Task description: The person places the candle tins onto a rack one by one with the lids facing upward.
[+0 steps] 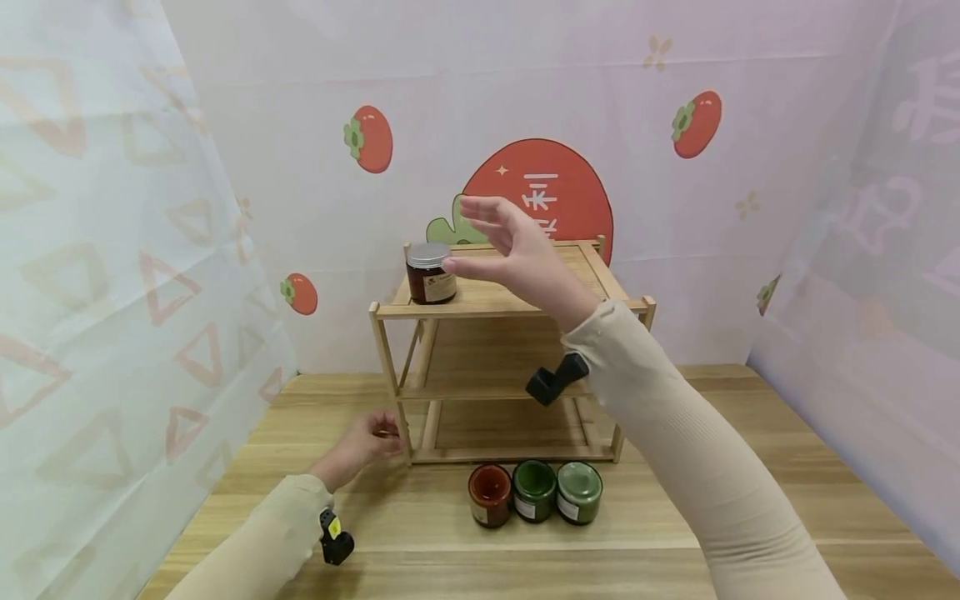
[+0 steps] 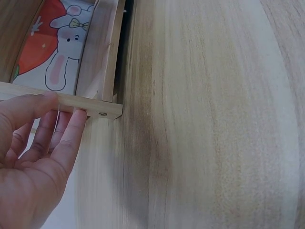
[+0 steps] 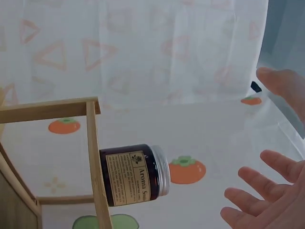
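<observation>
A two-tier-looking wooden shelf rack (image 1: 510,456) stands on the table. At its lower left corner my left hand (image 1: 365,446) grips a wooden post (image 2: 90,104) of the rack, thumb on one side and fingers on the other. My right hand (image 1: 517,258) is raised over the rack's top, fingers extended and spread from the thumb, holding nothing. Close by its thumb in the head view, a dark amber jar (image 1: 432,286) with a silver lid and a paper label sits upright at the top's front left. The right wrist view shows the jar (image 3: 128,175) apart from the fingers.
On the table before the rack, a red glass jar (image 1: 491,497), a dark green jar (image 1: 535,493) and a lighter green jar (image 1: 579,495) stand side by side. Printed cloth (image 1: 300,208) hangs behind the rack and along both sides.
</observation>
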`<state>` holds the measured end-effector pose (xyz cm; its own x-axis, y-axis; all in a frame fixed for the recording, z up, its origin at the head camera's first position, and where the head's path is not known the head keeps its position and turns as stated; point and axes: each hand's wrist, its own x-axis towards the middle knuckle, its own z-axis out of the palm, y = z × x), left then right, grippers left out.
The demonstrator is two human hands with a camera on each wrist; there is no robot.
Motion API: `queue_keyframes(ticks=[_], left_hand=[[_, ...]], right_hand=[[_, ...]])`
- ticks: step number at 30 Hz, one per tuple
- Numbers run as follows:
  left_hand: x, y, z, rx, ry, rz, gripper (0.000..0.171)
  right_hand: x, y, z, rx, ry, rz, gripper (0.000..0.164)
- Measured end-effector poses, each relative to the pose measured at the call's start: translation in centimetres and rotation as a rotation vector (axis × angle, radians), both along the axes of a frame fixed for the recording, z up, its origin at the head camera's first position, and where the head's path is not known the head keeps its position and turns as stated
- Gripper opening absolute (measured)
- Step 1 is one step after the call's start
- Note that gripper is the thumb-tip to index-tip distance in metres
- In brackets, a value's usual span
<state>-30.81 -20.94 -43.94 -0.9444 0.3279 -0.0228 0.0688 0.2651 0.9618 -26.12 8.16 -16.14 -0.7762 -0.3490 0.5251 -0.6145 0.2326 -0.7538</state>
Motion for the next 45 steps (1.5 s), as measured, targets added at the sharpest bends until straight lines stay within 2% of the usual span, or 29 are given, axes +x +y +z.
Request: queue_keyframes(ticks=[5,12,19,22,35,45], left_hand=[[0.0,-0.1,-0.2,0.016,0.006,-0.018,0.025],[0.0,-0.1,-0.2,0.021,0.003,-0.029,0.025],[0.2,0.0,-0.1,0.032,-0.010,-0.017,0.028],[0.3,0.1,-0.1,0.022,-0.005,-0.012,0.030],[0.2,0.1,-0.1,-0.006,0.010,0.011,0.031],[0.2,0.1,-0.1,0.009,-0.001,0.006,0.031]], right_hand=[[1.6,0.3,-0.8,0.007,0.070,0.040,0.067],[4.2,1.0,-2.6,0.058,0.180,0.043,0.064],[5.9,3.0,-4.9,0.029,0.170,0.065,0.063],[6.1,4.0,-6.0,0.007,0.173,0.070,0.062],[6.1,8.1,-11.7,0.090,0.179,-0.050,0.050],[5.7,10.1,-16.3,0.122,0.097,-0.099,0.047]])
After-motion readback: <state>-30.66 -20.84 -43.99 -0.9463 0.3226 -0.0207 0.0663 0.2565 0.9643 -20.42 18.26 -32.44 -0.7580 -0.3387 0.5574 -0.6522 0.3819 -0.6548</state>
